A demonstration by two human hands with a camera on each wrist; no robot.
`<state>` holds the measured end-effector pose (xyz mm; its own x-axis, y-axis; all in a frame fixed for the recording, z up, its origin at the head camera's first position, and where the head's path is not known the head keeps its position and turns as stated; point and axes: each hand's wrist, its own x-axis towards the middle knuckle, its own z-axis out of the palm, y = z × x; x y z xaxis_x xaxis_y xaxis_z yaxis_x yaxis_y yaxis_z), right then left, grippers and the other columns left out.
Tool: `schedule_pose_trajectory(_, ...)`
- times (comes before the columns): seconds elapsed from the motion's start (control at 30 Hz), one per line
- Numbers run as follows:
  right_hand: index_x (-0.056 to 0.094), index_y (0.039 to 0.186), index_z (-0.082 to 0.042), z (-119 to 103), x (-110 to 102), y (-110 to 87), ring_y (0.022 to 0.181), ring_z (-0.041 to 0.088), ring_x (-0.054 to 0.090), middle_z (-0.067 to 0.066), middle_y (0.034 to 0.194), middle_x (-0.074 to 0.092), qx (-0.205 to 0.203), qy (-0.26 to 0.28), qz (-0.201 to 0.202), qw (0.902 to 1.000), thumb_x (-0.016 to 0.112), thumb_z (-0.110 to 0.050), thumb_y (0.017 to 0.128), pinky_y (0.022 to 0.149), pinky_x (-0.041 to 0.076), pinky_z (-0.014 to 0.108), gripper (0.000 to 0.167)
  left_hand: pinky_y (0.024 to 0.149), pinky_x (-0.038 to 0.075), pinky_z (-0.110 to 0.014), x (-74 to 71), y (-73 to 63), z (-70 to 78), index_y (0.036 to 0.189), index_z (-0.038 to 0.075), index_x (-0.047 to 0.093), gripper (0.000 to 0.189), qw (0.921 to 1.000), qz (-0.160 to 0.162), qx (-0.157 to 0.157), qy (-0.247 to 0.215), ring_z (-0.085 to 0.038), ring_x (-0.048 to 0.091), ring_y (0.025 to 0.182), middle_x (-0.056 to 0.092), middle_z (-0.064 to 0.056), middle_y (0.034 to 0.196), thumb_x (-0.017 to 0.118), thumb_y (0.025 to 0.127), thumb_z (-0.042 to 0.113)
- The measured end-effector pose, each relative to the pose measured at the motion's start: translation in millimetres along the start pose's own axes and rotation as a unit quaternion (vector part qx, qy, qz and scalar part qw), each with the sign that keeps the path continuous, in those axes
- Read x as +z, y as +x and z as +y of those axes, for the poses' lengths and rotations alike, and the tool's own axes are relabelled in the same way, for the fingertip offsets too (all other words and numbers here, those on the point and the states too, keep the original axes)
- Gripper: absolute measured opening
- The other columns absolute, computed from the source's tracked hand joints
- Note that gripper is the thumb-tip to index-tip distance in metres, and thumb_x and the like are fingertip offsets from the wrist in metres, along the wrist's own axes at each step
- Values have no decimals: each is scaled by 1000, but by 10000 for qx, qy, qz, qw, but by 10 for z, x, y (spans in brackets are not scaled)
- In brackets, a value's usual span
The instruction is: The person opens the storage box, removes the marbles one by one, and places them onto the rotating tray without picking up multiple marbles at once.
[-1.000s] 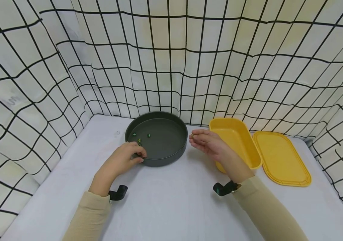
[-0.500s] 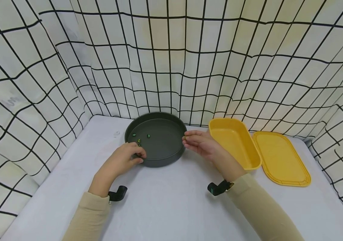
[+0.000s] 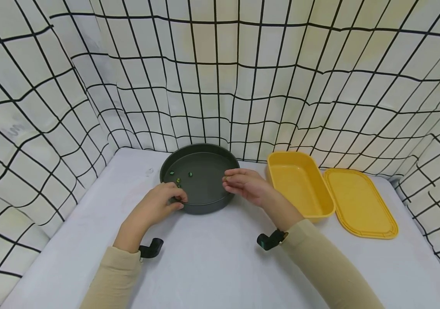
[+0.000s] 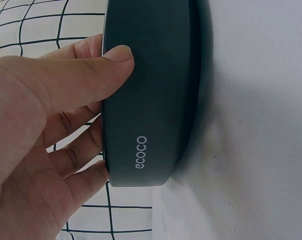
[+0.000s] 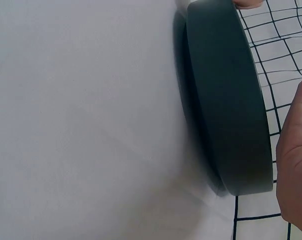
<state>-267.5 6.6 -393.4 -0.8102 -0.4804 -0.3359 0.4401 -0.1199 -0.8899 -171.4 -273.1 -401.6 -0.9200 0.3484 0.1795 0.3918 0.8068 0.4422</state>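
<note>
Gripping the near-left edge of a round dark-grey baking pan (image 3: 208, 184), the left hand (image 3: 158, 202) sets its thumb against the outer wall while its fingers bend over the rim. From that grip the pan stretches away and to the right, resting on a white tablecloth (image 3: 212, 266). White "ecoco" lettering (image 4: 140, 152) stands on the wall near the left thumb. Just beyond the left fingers, small green beads (image 3: 190, 174) lie on the pan's floor, the closest one partly hidden by the hand. Opposite this grip, the right hand (image 3: 246, 186) hangs over the pan's right side, fingers extended toward the middle; whether its fingertips pinch something tiny, I cannot tell. To the right of that hand sits a yellow rectangular container (image 3: 301, 182) with rounded corners, and just beside it, farther from both hands, lies a flat yellow lid (image 3: 362, 204). Black wrist cameras (image 3: 269, 240) jut inward behind each hand, by the beige sleeves (image 3: 329, 264). Beyond the hands rises a white wall covering (image 3: 227, 103) with black grid lines.
</note>
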Motion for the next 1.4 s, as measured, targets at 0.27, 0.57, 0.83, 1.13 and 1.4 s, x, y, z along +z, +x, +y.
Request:
schedule_pose_trajectory(0.27,59,124,2,20,100,61,89,18,70,27,132,58,97,-12,7,10000,62,1,96,83,58,27,28,78,48,-38,8,6,-12,92,19,73,15,10000,9,-1,-5,-18,58,86,61,5,88,79,84,8)
schedule_pose_trajectory(0.57,55,131,6,18,216,117,86,17,70,27,128,60,148,-92,-96,9998,61,1,96,80,58,26,35,78,48,-37,15,2,-31,92,20,73,16,10000,4,-17,-14,-17,58,85,61,6,88,79,84,7)
schedule_pose_trajectory(0.83,59,127,4,38,375,207,86,16,71,30,137,54,167,-142,-169,9996,63,0,96,81,58,26,31,78,48,-38,6,5,-25,91,19,72,16,10000,5,11,48,-18,58,85,62,4,88,79,83,7)
schedule_pose_trajectory(1.13,51,136,7,74,478,291,86,14,70,30,139,53,171,-349,-260,9989,61,-1,97,82,58,27,41,77,49,-37,44,16,-65,89,21,72,19,9998,133,117,68,-15,57,84,61,8,86,80,81,6)
schedule_pose_trajectory(1.4,55,133,7,58,552,345,83,15,69,29,134,57,204,-801,-90,9965,62,-3,97,81,59,28,38,78,49,-38,44,27,-59,89,21,72,19,9998,103,136,59,-16,58,85,61,7,86,80,81,6)
